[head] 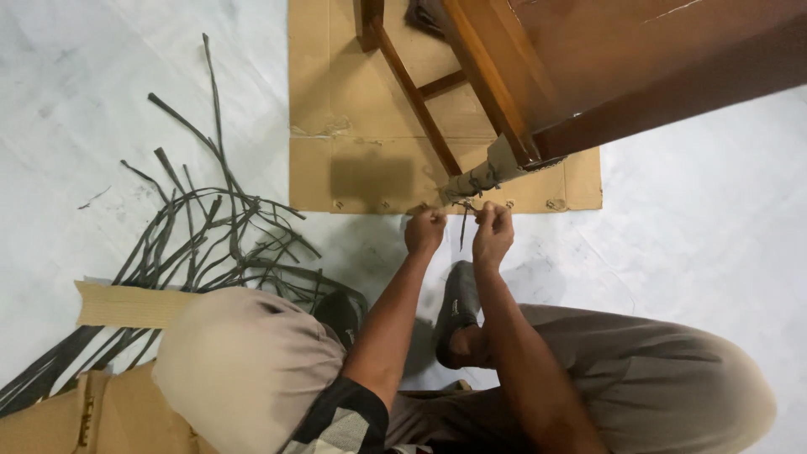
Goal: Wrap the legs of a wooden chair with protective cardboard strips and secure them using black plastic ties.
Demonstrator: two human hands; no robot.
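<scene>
Even, fairly bright indoor light fills the frame, with the pale floor near washed out at right. Soft shadows fall below the wooden furniture on the cardboard sheet and under the arms at centre. Wide-angle bending stretches the edges; the lower foreground looks slightly soft.

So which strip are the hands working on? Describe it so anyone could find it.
Start at the wooden furniture on the flat cardboard sheet. Its cardboard-wrapped leg points at both hands; between them runs a short dark strip. Unlike the loose strip pile lying left, it is pinched in fingers.
</scene>
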